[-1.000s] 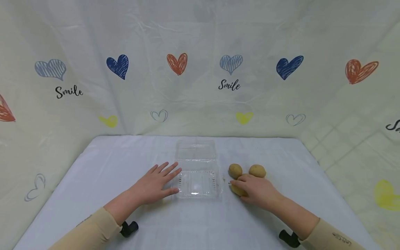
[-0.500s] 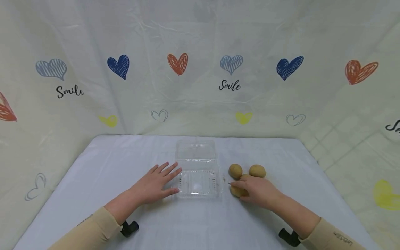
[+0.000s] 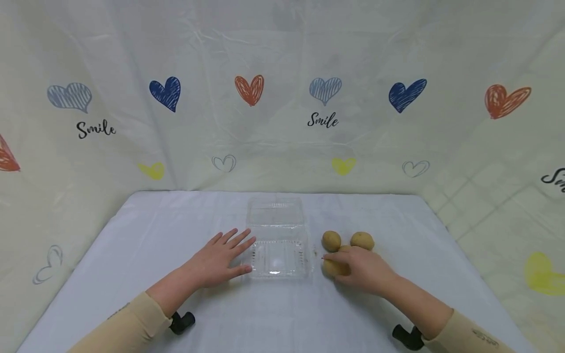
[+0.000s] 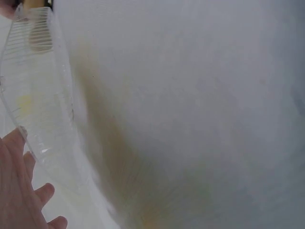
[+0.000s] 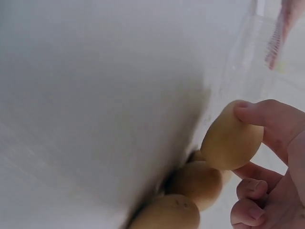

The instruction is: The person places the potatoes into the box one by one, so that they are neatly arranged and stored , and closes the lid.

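Observation:
A potato (image 3: 334, 268) sits in my right hand (image 3: 370, 270), pinched between thumb and fingers. In the right wrist view the held potato (image 5: 232, 137) is smooth and yellow-brown, with the thumb on its upper end. Two more potatoes, a left one (image 3: 331, 240) and a right one (image 3: 362, 240), lie just behind; another peeks out, mostly covered by the right hand. To the left stands a clear plastic clamshell box (image 3: 277, 260), its lid (image 3: 276, 212) folded back. My left hand (image 3: 216, 262) is spread at the box's left side, fingertips at its edge; whether they touch is unclear.
A white cloth (image 3: 282, 314) covers the table. Behind it hangs a pale curtain (image 3: 282, 44) printed with hearts and "Smile". Small dark specks lie between the box and the potatoes.
My right hand has shifted very slightly with the potato, which now shows more between thumb and fingers. The left hand and the box have stayed put.

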Demonstrator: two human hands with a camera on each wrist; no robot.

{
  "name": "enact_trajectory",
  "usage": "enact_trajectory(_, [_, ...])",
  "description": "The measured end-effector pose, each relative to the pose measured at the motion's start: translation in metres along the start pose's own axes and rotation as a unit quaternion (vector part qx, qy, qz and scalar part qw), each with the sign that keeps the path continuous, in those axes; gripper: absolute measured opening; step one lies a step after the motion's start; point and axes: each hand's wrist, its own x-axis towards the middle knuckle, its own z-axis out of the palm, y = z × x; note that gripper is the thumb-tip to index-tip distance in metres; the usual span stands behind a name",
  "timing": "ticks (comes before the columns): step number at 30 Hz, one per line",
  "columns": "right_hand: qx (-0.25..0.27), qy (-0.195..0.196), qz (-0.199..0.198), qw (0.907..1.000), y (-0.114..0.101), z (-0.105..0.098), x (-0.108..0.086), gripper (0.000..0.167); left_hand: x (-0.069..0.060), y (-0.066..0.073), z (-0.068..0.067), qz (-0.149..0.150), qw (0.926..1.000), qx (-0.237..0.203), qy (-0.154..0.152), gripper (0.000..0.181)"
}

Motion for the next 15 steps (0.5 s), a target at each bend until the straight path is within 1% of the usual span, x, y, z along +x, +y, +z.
enact_trajectory(2, [0.02, -0.004, 0.015, 0.9997, -0.001, -0.005, 0.001, 0.049, -0.001, 0.001, -0.001, 0.006, 1.0, -0.002, 0.004, 0.08])
enact_trajectory(6, [0.059, -0.021, 0.03, 0.9976, -0.001, -0.013, 0.004, 0.05, -0.001, 0.003, -0.003, 0.014, 0.9998, -0.01, 0.009, 0.079])
enact_trajectory(9, [0.077, -0.027, 0.025, 0.9964, 0.0, -0.02, 0.006, 0.049, -0.001, 0.003, -0.003, 0.013, 0.9998, -0.01, 0.01, 0.079])
enact_trajectory(13, [0.087, -0.021, 0.012, 0.9959, 0.0, -0.03, 0.011, 0.047, -0.001, 0.001, 0.0, 0.015, 0.9997, -0.006, 0.02, 0.079])
enact_trajectory(15, [0.1, -0.022, 0.018, 0.9945, -0.001, -0.035, 0.014, 0.047, -0.001, 0.001, 0.0, 0.018, 0.9996, -0.002, 0.023, 0.08])
